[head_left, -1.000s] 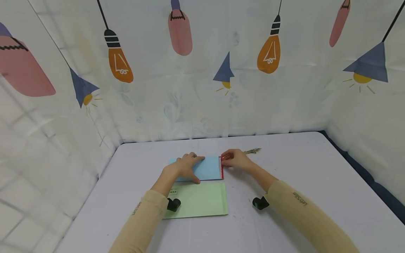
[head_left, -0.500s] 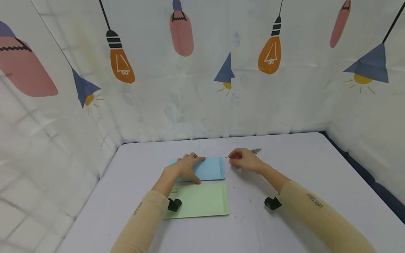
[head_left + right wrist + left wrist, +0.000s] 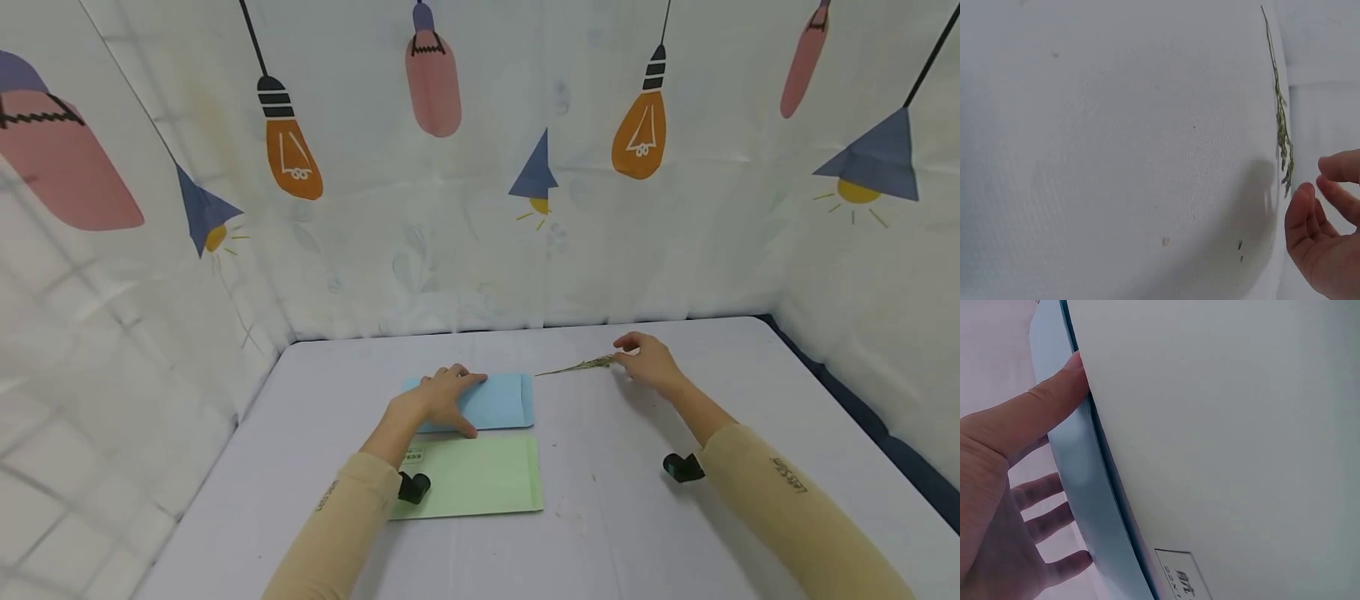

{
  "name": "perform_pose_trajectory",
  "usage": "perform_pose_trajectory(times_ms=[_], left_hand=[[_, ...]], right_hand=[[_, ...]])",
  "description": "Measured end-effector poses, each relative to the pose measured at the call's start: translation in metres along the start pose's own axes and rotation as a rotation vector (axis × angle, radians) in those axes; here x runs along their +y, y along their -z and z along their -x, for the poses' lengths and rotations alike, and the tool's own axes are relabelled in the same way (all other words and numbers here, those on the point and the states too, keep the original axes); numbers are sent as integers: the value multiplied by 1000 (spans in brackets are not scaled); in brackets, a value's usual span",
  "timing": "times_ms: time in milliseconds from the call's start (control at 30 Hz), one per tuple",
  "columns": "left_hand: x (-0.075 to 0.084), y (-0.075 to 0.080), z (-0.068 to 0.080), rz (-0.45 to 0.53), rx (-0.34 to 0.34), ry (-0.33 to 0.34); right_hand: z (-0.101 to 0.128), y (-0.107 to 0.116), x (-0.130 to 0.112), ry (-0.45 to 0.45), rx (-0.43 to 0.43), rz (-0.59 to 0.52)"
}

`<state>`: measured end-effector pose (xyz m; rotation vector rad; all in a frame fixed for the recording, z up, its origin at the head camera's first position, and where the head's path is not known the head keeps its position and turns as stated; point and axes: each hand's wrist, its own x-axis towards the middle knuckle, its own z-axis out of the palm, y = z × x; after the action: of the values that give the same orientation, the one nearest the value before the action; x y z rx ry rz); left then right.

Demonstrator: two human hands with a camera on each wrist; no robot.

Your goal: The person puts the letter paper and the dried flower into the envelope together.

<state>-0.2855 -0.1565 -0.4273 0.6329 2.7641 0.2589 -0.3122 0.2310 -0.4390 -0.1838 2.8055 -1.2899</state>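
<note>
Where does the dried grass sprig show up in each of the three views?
Head: the dried grass sprig lies on the table, right of the blue envelope, by the right hand.
Left wrist: not in it.
Right wrist: upper right, running down to the fingertips.
Shared landmark: the right hand.

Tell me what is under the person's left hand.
The left hand lies flat on a blue envelope, which rests on the table just beyond a green envelope. The part of the blue envelope beneath the palm is covered.

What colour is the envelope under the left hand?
Light blue envelope, pressed by the left hand; clearest in the head view.
</note>
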Motion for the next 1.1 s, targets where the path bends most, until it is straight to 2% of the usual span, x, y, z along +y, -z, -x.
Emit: perform_pose_trajectory(times_ms=[100,233,333,533,700,933,1100], left_hand=[[0,0,1,1,0,1],[0,0,1,10,8,-4],[0,0,2,19,14,-7],[1,1,4,29,23,-1],[-1,1,4,32,24,3],[-2,-1,4,43,19,5],[-3,-1,5,51,12,12]], right_hand=[[-4,0,6,-37,-34,34],[-12,-4,15,-11,-56,108],[-17,-7,20,33,-34,164],[-19,-10,19,41,-7,168],[-16,-10,19,16,-14,155],[-6,-6,20,25,-50,7],[2,-2,22,38,-80,-41]])
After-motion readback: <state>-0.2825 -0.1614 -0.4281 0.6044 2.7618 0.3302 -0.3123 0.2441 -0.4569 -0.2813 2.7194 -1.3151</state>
